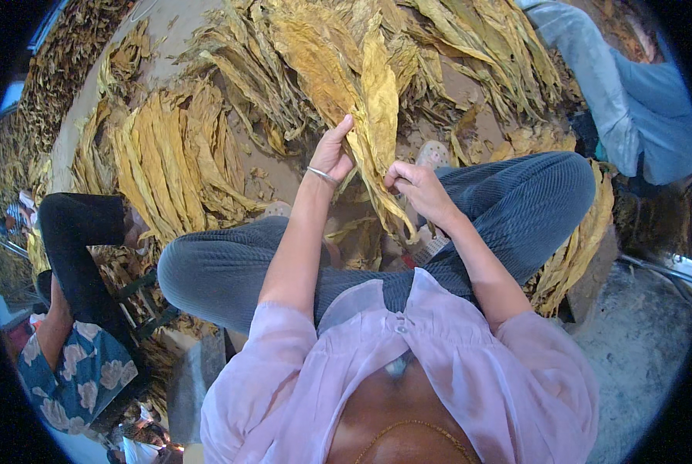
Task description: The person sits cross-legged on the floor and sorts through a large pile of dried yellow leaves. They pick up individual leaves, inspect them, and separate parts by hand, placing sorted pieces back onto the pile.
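Between my knees, my left hand (335,152), with a bangle at the wrist, is closed around long yellow-brown dried leaves, likely tobacco (379,98), its thumb pointing up along them. Their broad parts reach away from me, and the narrow ends hang down towards my lap. At the right edge of these narrow ends is my right hand (412,185), its fingers curled; whether they pinch a leaf edge I cannot tell. Just beyond my hands, more dried leaves (265,75) lie in loose bundles on the ground.
A spread leaf bundle (166,162) lies at the left, another (491,52) at the upper right. Dark leaf heaps (62,75) rise at the far left. A person in black trousers (79,243) sits close at my left; a blue-clad person's leg (613,87) is at the upper right.
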A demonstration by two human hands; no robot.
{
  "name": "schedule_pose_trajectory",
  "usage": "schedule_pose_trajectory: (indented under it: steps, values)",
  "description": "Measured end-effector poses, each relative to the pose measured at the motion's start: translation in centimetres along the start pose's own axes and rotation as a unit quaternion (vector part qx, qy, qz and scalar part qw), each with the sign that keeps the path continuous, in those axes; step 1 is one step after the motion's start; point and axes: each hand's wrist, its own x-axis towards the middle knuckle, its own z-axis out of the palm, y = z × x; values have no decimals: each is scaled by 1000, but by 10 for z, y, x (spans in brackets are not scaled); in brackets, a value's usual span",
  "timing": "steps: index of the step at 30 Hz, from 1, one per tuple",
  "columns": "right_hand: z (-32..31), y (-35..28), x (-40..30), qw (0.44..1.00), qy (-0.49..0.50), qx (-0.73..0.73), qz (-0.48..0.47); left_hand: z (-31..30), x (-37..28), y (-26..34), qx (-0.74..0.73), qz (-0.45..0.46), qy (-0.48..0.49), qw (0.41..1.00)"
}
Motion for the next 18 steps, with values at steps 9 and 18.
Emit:
schedule_pose_trajectory:
  steps: [9, 18]
  values:
    - [-11, -17, 22, 985, 28, 134, 107, 14, 10, -5, 55, 95, 34, 993]
    - [-21, -33, 40, 930, -103, -351, 35, 38, 1, 27, -16, 276, 147, 950]
